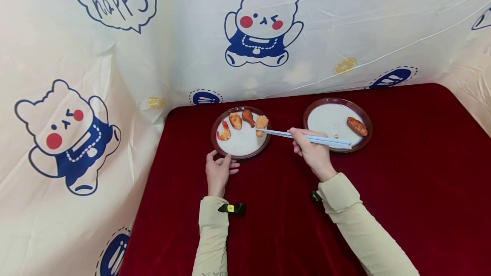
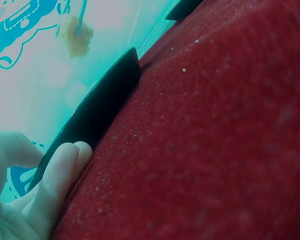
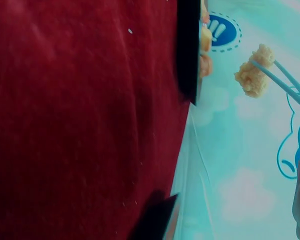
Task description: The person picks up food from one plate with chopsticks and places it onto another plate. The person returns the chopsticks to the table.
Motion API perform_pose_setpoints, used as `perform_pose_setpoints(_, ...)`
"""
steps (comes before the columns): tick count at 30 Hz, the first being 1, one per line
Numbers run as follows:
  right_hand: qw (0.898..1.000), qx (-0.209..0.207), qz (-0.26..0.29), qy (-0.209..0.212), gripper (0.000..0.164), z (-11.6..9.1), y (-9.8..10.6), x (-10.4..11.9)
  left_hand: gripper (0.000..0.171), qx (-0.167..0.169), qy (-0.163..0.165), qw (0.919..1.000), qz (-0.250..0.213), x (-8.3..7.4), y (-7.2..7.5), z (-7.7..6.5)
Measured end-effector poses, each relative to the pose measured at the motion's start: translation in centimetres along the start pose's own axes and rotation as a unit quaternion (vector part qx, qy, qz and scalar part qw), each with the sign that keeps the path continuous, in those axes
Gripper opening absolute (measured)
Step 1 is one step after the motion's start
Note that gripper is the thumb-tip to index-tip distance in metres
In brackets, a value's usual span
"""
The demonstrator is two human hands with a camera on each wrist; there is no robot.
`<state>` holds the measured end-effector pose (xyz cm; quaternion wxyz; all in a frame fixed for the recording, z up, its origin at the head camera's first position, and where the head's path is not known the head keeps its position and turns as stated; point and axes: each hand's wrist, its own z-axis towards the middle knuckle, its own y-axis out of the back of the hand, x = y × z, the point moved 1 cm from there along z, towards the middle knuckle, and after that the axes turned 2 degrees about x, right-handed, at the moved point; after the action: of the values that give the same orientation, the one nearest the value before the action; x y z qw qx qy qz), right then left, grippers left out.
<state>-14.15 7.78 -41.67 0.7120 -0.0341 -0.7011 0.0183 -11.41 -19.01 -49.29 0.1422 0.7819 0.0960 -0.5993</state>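
My right hand (image 1: 315, 153) grips a pair of light blue chopsticks (image 1: 280, 133). Their tips pinch a golden, crumbly piece of fried chicken (image 3: 253, 75), which hangs above the right part of the left plate (image 1: 239, 147). With thumb and fingers, my left hand (image 1: 218, 173) holds this plate's near rim. A shrimp (image 1: 223, 132), a browned oval food piece (image 1: 235, 120) and a chicken drumstick (image 1: 248, 117) lie on it. Beyond my right hand is the right plate (image 1: 324, 116), with a chicken wing (image 1: 357, 126) at its right side.
Both brown-rimmed, white-centred plates stand near the back of a table under a dark red cloth (image 1: 268, 208). A few crumbs (image 1: 336, 136) lie on the right plate. Behind the table hangs a white printed curtain (image 1: 184, 33) with cartoon bears.
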Motion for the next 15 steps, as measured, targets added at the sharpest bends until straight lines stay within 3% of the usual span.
perform_pose_setpoints(6, 0.999, 0.033, -0.038, -0.007, 0.033, -0.2, -1.2, -0.5, 0.061, 0.009, 0.009, 0.9999, 0.003, -0.9, 0.1, -0.5)
perform_pose_setpoints(15, 0.994, 0.069, -0.084, -0.006, 0.032, 0.0, -2.7, -1.5, 0.062, 0.004, 0.003, 1.0000, -0.003, 0.1, 0.1, 0.2)
